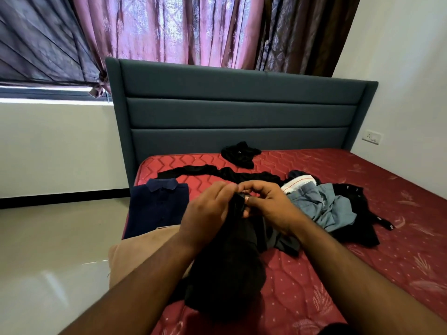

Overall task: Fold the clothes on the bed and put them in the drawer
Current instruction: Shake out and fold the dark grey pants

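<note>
Clothes scattered over the red quilted mattress of the bed [362, 274]. Black garment [225, 274] lifted at its top edge, rest hanging down and bunched on the mattress near the front edge. Left hand [208, 213] curled round the fabric's top from the left, fingers bent over the edge. Right hand [268, 204] just beside it, thumb and fingertips pinching the same dark edge; both hands touching or nearly touching at the fingertips. Folded navy collared shirt [157, 209] flat on the left side of the mattress, collar toward the headboard. Tan garment [135, 259] just in front of the navy shirt, partly over the bed's left edge, partly hidden by the left forearm. Light blue garment [324, 206] crumpled to the right of the hands, white striped fabric [300, 184] touching its far side. Black piece with small white marks [360, 213] spread out beyond the blue one. Long black strip of cloth [205, 172] stretched across the mattress behind the hands. Small black heap [239, 154] near the grey-blue padded headboard [242, 112]. Pink-purple curtains [169, 27] behind the headboard. White wall socket [372, 137] on the right wall. Glossy pale floor [48, 262] to the left.
</note>
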A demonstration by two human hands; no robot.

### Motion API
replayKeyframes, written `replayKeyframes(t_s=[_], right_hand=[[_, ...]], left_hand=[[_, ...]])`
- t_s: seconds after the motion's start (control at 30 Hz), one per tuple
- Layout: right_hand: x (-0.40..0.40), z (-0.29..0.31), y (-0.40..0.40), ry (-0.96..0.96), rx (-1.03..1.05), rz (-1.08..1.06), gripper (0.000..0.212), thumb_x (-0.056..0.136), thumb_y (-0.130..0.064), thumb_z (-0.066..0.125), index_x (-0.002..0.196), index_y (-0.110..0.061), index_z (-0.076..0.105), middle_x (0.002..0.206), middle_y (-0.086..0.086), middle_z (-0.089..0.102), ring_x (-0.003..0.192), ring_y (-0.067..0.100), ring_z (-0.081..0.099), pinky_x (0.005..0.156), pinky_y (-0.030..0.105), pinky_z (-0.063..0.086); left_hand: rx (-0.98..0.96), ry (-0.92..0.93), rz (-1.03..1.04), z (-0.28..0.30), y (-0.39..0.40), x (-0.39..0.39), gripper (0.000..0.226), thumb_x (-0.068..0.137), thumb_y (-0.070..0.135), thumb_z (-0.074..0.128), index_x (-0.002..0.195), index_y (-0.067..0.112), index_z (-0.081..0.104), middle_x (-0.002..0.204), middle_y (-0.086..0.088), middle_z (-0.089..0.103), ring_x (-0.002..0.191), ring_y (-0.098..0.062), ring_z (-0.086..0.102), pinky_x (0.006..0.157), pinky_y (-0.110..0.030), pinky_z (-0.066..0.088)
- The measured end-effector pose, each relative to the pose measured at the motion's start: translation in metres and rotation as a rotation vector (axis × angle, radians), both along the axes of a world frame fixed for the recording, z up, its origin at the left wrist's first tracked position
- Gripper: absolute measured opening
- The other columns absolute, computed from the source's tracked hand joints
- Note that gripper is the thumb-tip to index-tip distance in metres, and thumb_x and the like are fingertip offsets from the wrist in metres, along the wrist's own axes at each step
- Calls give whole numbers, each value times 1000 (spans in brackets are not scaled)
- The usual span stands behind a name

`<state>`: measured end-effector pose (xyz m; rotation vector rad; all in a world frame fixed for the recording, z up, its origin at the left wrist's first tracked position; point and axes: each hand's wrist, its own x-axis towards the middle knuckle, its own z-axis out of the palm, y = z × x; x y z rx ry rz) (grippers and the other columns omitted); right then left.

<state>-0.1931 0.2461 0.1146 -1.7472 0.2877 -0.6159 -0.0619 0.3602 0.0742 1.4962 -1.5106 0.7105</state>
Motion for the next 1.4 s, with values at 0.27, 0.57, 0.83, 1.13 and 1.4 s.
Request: replayKeyframes(t_s=[0.27,0.57,0.83,1.13,1.4], right_hand=[[4,-4,-7,-15,59,-3,18,80,10,68,91,-3,69,89,18,64,80,27,68,77,38,58],[7,32,-15,-20,-158,-81,24,79,11,69,81,-10,58,124,-6,57,75,21,70,69,31,59],[24,74,-43,6,-186,-78,26,84,16,60,103,-2,64,83,4,66,70,12,66,70,26,60],[36,118,-102,-134,-189,-439,11,91,0,60,87,-10,61,77,4,63,55,6,60,61,25,54],[25,169,-109,-218,-152,-477,10,98,-5,51,103,-13,55,84,8,58,40,8,56,38,20,43]], left_hand=[[217,513,134,-41,15,24,29,79,23,50,101,17,69,89,-1,68,84,-22,63,72,-41,53],[180,433,86,-20,18,25,61,87,66,45,130,23,48,123,2,59,109,-18,57,90,-40,46],[528,834,132,-98,47,50,47,77,26,66,109,59,55,88,13,70,86,-15,69,76,-39,56],[0,458,-95,-5,35,85,64,80,-12,49,115,41,50,147,3,35,133,-5,41,99,-10,38],[593,63,-14,113,25,145,37,74,23,45,94,18,76,123,20,57,97,-9,63,74,-7,43]])
